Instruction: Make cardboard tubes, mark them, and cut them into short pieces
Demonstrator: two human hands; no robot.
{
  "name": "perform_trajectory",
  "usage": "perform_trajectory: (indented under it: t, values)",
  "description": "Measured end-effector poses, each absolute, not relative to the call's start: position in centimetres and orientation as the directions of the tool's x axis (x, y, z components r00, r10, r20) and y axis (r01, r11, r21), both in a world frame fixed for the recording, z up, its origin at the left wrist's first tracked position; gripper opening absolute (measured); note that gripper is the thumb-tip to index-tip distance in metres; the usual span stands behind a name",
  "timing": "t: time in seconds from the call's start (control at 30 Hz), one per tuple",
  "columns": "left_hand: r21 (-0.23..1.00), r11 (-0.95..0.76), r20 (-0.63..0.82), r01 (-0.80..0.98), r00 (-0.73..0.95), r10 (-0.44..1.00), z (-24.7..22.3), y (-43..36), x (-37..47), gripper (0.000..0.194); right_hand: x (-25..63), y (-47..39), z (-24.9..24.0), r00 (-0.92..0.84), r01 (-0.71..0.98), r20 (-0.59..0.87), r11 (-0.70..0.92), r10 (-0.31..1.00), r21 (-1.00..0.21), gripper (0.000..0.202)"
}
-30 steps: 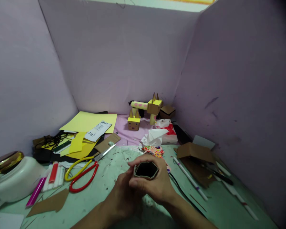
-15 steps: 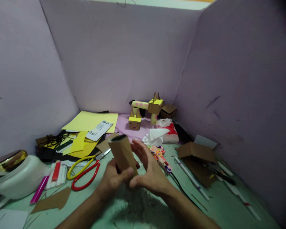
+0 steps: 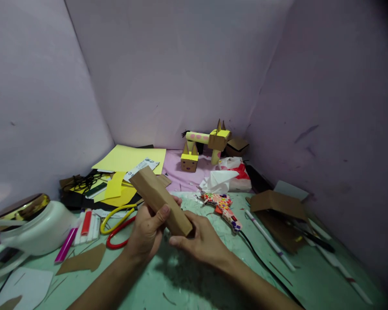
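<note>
Above the green table I hold a long, box-shaped brown cardboard tube (image 3: pixel 160 199), tilted with its far end up to the left. My left hand (image 3: pixel 148 232) is wrapped round its middle, thumb pressed on the near face. At the lower right end, my right hand (image 3: pixel 200 239) grips the tube, its thumb below and fingers behind. Scissors (image 3: pixel 118 230) with one yellow and one red handle lie just left of my left hand, their blades mostly hidden. Beyond my right hand rests a flower-patterned glue gun (image 3: pixel 224 209) with a black cord.
Behind stand a small cardboard animal head (image 3: pixel 189 163) and a yellow giraffe-like figure (image 3: pixel 218 140). Yellow paper (image 3: pixel 132 157), markers (image 3: pixel 90 226) and a white teapot-like vessel (image 3: pixel 39 230) are left. Tissues (image 3: pixel 239 174), cardboard pieces (image 3: pixel 278 206) and a white stick (image 3: pixel 271 241) are right.
The tube has turned from nearly upright, open end showing, to a slant down to the right. My right hand has moved from beside it to its lower end. The view has shifted slightly.
</note>
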State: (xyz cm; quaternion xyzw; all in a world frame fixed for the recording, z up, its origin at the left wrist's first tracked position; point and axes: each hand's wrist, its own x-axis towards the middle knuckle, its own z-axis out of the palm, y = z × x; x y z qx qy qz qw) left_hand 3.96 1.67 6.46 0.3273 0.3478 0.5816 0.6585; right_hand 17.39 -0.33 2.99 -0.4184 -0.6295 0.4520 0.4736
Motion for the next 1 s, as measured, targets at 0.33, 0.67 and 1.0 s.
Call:
perform_trajectory:
  t: [0.33, 0.67, 1.0]
  values:
    - [0.710, 0.253, -0.323, -0.658, 0.016, 0.946, 6.4, 3.3, 3.4, 0.014, 17.5, -0.2, 3.7, -0.271, -0.180, -0.008, -0.059, 0.963, -0.982, 0.056]
    - [0.585, 0.405, -0.461, -0.703, 0.122, 0.879, 7.1, 4.7, 2.2, 0.040, 19.0, 0.4, 4.0, 0.074, -0.256, 0.052, 0.069, 0.996, -0.964, 0.024]
    - [0.638, 0.477, -0.491, -0.604, 0.157, 0.857, 6.8, 3.7, 3.4, 0.031, 17.8, -1.4, 3.1, -0.244, 0.355, 0.744, 0.772, 0.622, -0.528, 0.028]
